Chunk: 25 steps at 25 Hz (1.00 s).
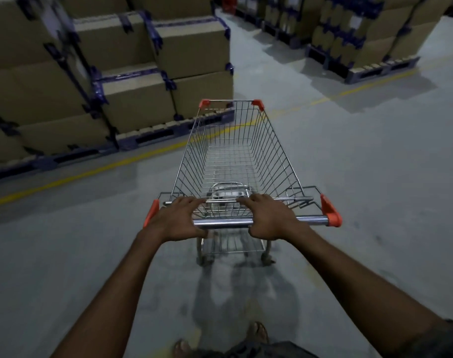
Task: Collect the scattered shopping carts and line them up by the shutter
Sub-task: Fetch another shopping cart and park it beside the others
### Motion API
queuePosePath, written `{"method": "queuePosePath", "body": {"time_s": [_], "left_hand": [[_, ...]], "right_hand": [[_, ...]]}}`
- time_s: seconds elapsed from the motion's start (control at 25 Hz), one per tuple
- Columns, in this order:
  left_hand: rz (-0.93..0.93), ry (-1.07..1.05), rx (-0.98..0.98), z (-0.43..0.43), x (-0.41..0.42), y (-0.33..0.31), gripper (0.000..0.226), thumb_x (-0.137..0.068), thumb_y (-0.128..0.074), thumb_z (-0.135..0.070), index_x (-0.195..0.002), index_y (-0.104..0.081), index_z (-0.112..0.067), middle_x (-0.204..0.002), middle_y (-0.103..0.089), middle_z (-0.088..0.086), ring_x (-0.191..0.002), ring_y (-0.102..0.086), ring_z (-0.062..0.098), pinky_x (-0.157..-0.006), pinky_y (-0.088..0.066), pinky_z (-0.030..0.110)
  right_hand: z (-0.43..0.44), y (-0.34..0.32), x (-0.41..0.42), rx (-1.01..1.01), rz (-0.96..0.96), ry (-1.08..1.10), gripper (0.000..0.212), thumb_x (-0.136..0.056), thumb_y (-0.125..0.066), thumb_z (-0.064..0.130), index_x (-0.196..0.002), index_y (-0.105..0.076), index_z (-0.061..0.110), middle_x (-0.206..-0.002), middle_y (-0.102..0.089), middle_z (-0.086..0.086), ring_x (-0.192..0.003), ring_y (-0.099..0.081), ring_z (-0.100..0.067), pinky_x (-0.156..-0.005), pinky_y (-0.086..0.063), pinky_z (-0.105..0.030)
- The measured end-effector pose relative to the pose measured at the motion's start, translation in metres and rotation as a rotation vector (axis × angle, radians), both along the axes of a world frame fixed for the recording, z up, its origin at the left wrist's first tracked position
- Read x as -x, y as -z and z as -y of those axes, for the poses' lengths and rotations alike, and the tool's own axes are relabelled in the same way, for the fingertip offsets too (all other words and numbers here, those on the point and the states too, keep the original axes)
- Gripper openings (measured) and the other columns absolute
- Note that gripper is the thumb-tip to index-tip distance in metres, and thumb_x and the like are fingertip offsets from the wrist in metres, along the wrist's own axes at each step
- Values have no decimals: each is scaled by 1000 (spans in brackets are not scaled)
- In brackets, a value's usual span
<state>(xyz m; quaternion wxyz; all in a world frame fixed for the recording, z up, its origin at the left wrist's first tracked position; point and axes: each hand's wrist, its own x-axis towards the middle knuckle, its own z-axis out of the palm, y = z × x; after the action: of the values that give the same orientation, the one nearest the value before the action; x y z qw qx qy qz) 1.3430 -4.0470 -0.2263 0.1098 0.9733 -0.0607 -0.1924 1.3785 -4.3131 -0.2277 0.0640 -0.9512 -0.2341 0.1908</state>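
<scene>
The shopping cart (235,156) stands on the grey floor (375,177) in an aisle, its wire basket empty and pointing away from the person. Both hands are on the metal handle (225,223): the left hand (179,218) and right hand (270,218) each hook a thumb under the bar, with their fingers (192,201) reaching forward over it onto the wire behind. The rear wheels are blurred and the front ones are hidden under the basket. A yellow line (91,171) crosses the floor beneath the cart's front. Stacked cardboard boxes (132,104) on pallets (153,136) stand to the left, cut off by the frame; more stacks (375,34) lie far right, too dim to read. Sandalled feet (257,332) show at the bottom
</scene>
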Motion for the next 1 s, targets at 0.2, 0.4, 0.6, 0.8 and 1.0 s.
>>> {"method": "queuePosePath", "body": {"time_s": [0.2,0.4,0.6,0.8,1.0], "left_hand": [[-8,-105,-13,-76,40,2,101,-74,-70,-71,-157,-18,-44,-166,-21,-10,-153,-16,17,-117,-26,52],[-8,-205,-9,-146,89,11,106,-70,-66,-76,-157,-13,-44,-167,-20,-5,-153,-17,22,-116,-31,57],[18,-314,-12,-204,134,15,105,-77,-61,-78,-160,-11,-38,-168,-16,-1,-154,-14,23,-116,-29,56],[54,-466,-6,-261,171,19,103,-76,-58,-78,-160,-14,-37,-167,-19,-2,-153,-17,24,-116,-31,56],[94,-617,21,-316,193,19,99,-78,-61,-72,-159,-18,-35,-166,-22,-2,-152,-19,22,-115,-31,53]], "right_hand": [[-79,4,16,-18,-1,-116,95,-70,-61,40,-157,-22,37,-153,-41,-3,-139,-38,-30,-99,-49,-51],[-153,-1,37,-8,29,-237,97,-74,-65,37,-160,-21,37,-162,-34,-4,-144,-35,-28,-103,-47,-48],[-228,-8,50,-7,54,-351,95,-73,-67,36,-159,-26,37,-163,-35,1,-145,-37,-24,-106,-47,-48],[-306,-13,57,-1,94,-457,93,-69,-65,36,-157,-34,39,-160,-42,8,-143,-43,-19,-103,-51,-46],[-387,-10,51,33,180,-592,88,-68,-63,42,-153,-41,38,-156,-48,8,-142,-44,-20,-112,-42,-45]]}}
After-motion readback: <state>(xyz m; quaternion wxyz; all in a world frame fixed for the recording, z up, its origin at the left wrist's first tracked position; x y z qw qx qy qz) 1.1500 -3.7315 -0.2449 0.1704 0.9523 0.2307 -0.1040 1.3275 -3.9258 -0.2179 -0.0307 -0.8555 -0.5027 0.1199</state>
